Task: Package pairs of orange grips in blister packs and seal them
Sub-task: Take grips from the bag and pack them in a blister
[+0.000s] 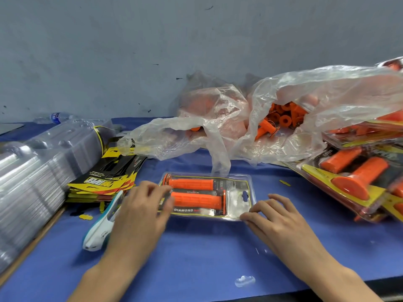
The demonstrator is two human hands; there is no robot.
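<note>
A clear blister pack (237, 186) lies flat on the blue table (196, 253) in the middle of the view, with two orange grips (192, 184) side by side inside over a printed card. My left hand (141, 212) rests on the pack's left end, fingers pressing its edge. My right hand (274, 216) touches the pack's near right corner with its fingertips. Loose orange grips (283, 118) fill an open clear plastic bag behind.
A tall stack of empty clear blisters (43, 162) lies at the left, with yellow-black printed cards (104, 182) beside it. A white and teal stapler (102, 225) sits under my left wrist. Finished packs (357, 177) pile at the right. A water bottle (54, 117) lies by the wall.
</note>
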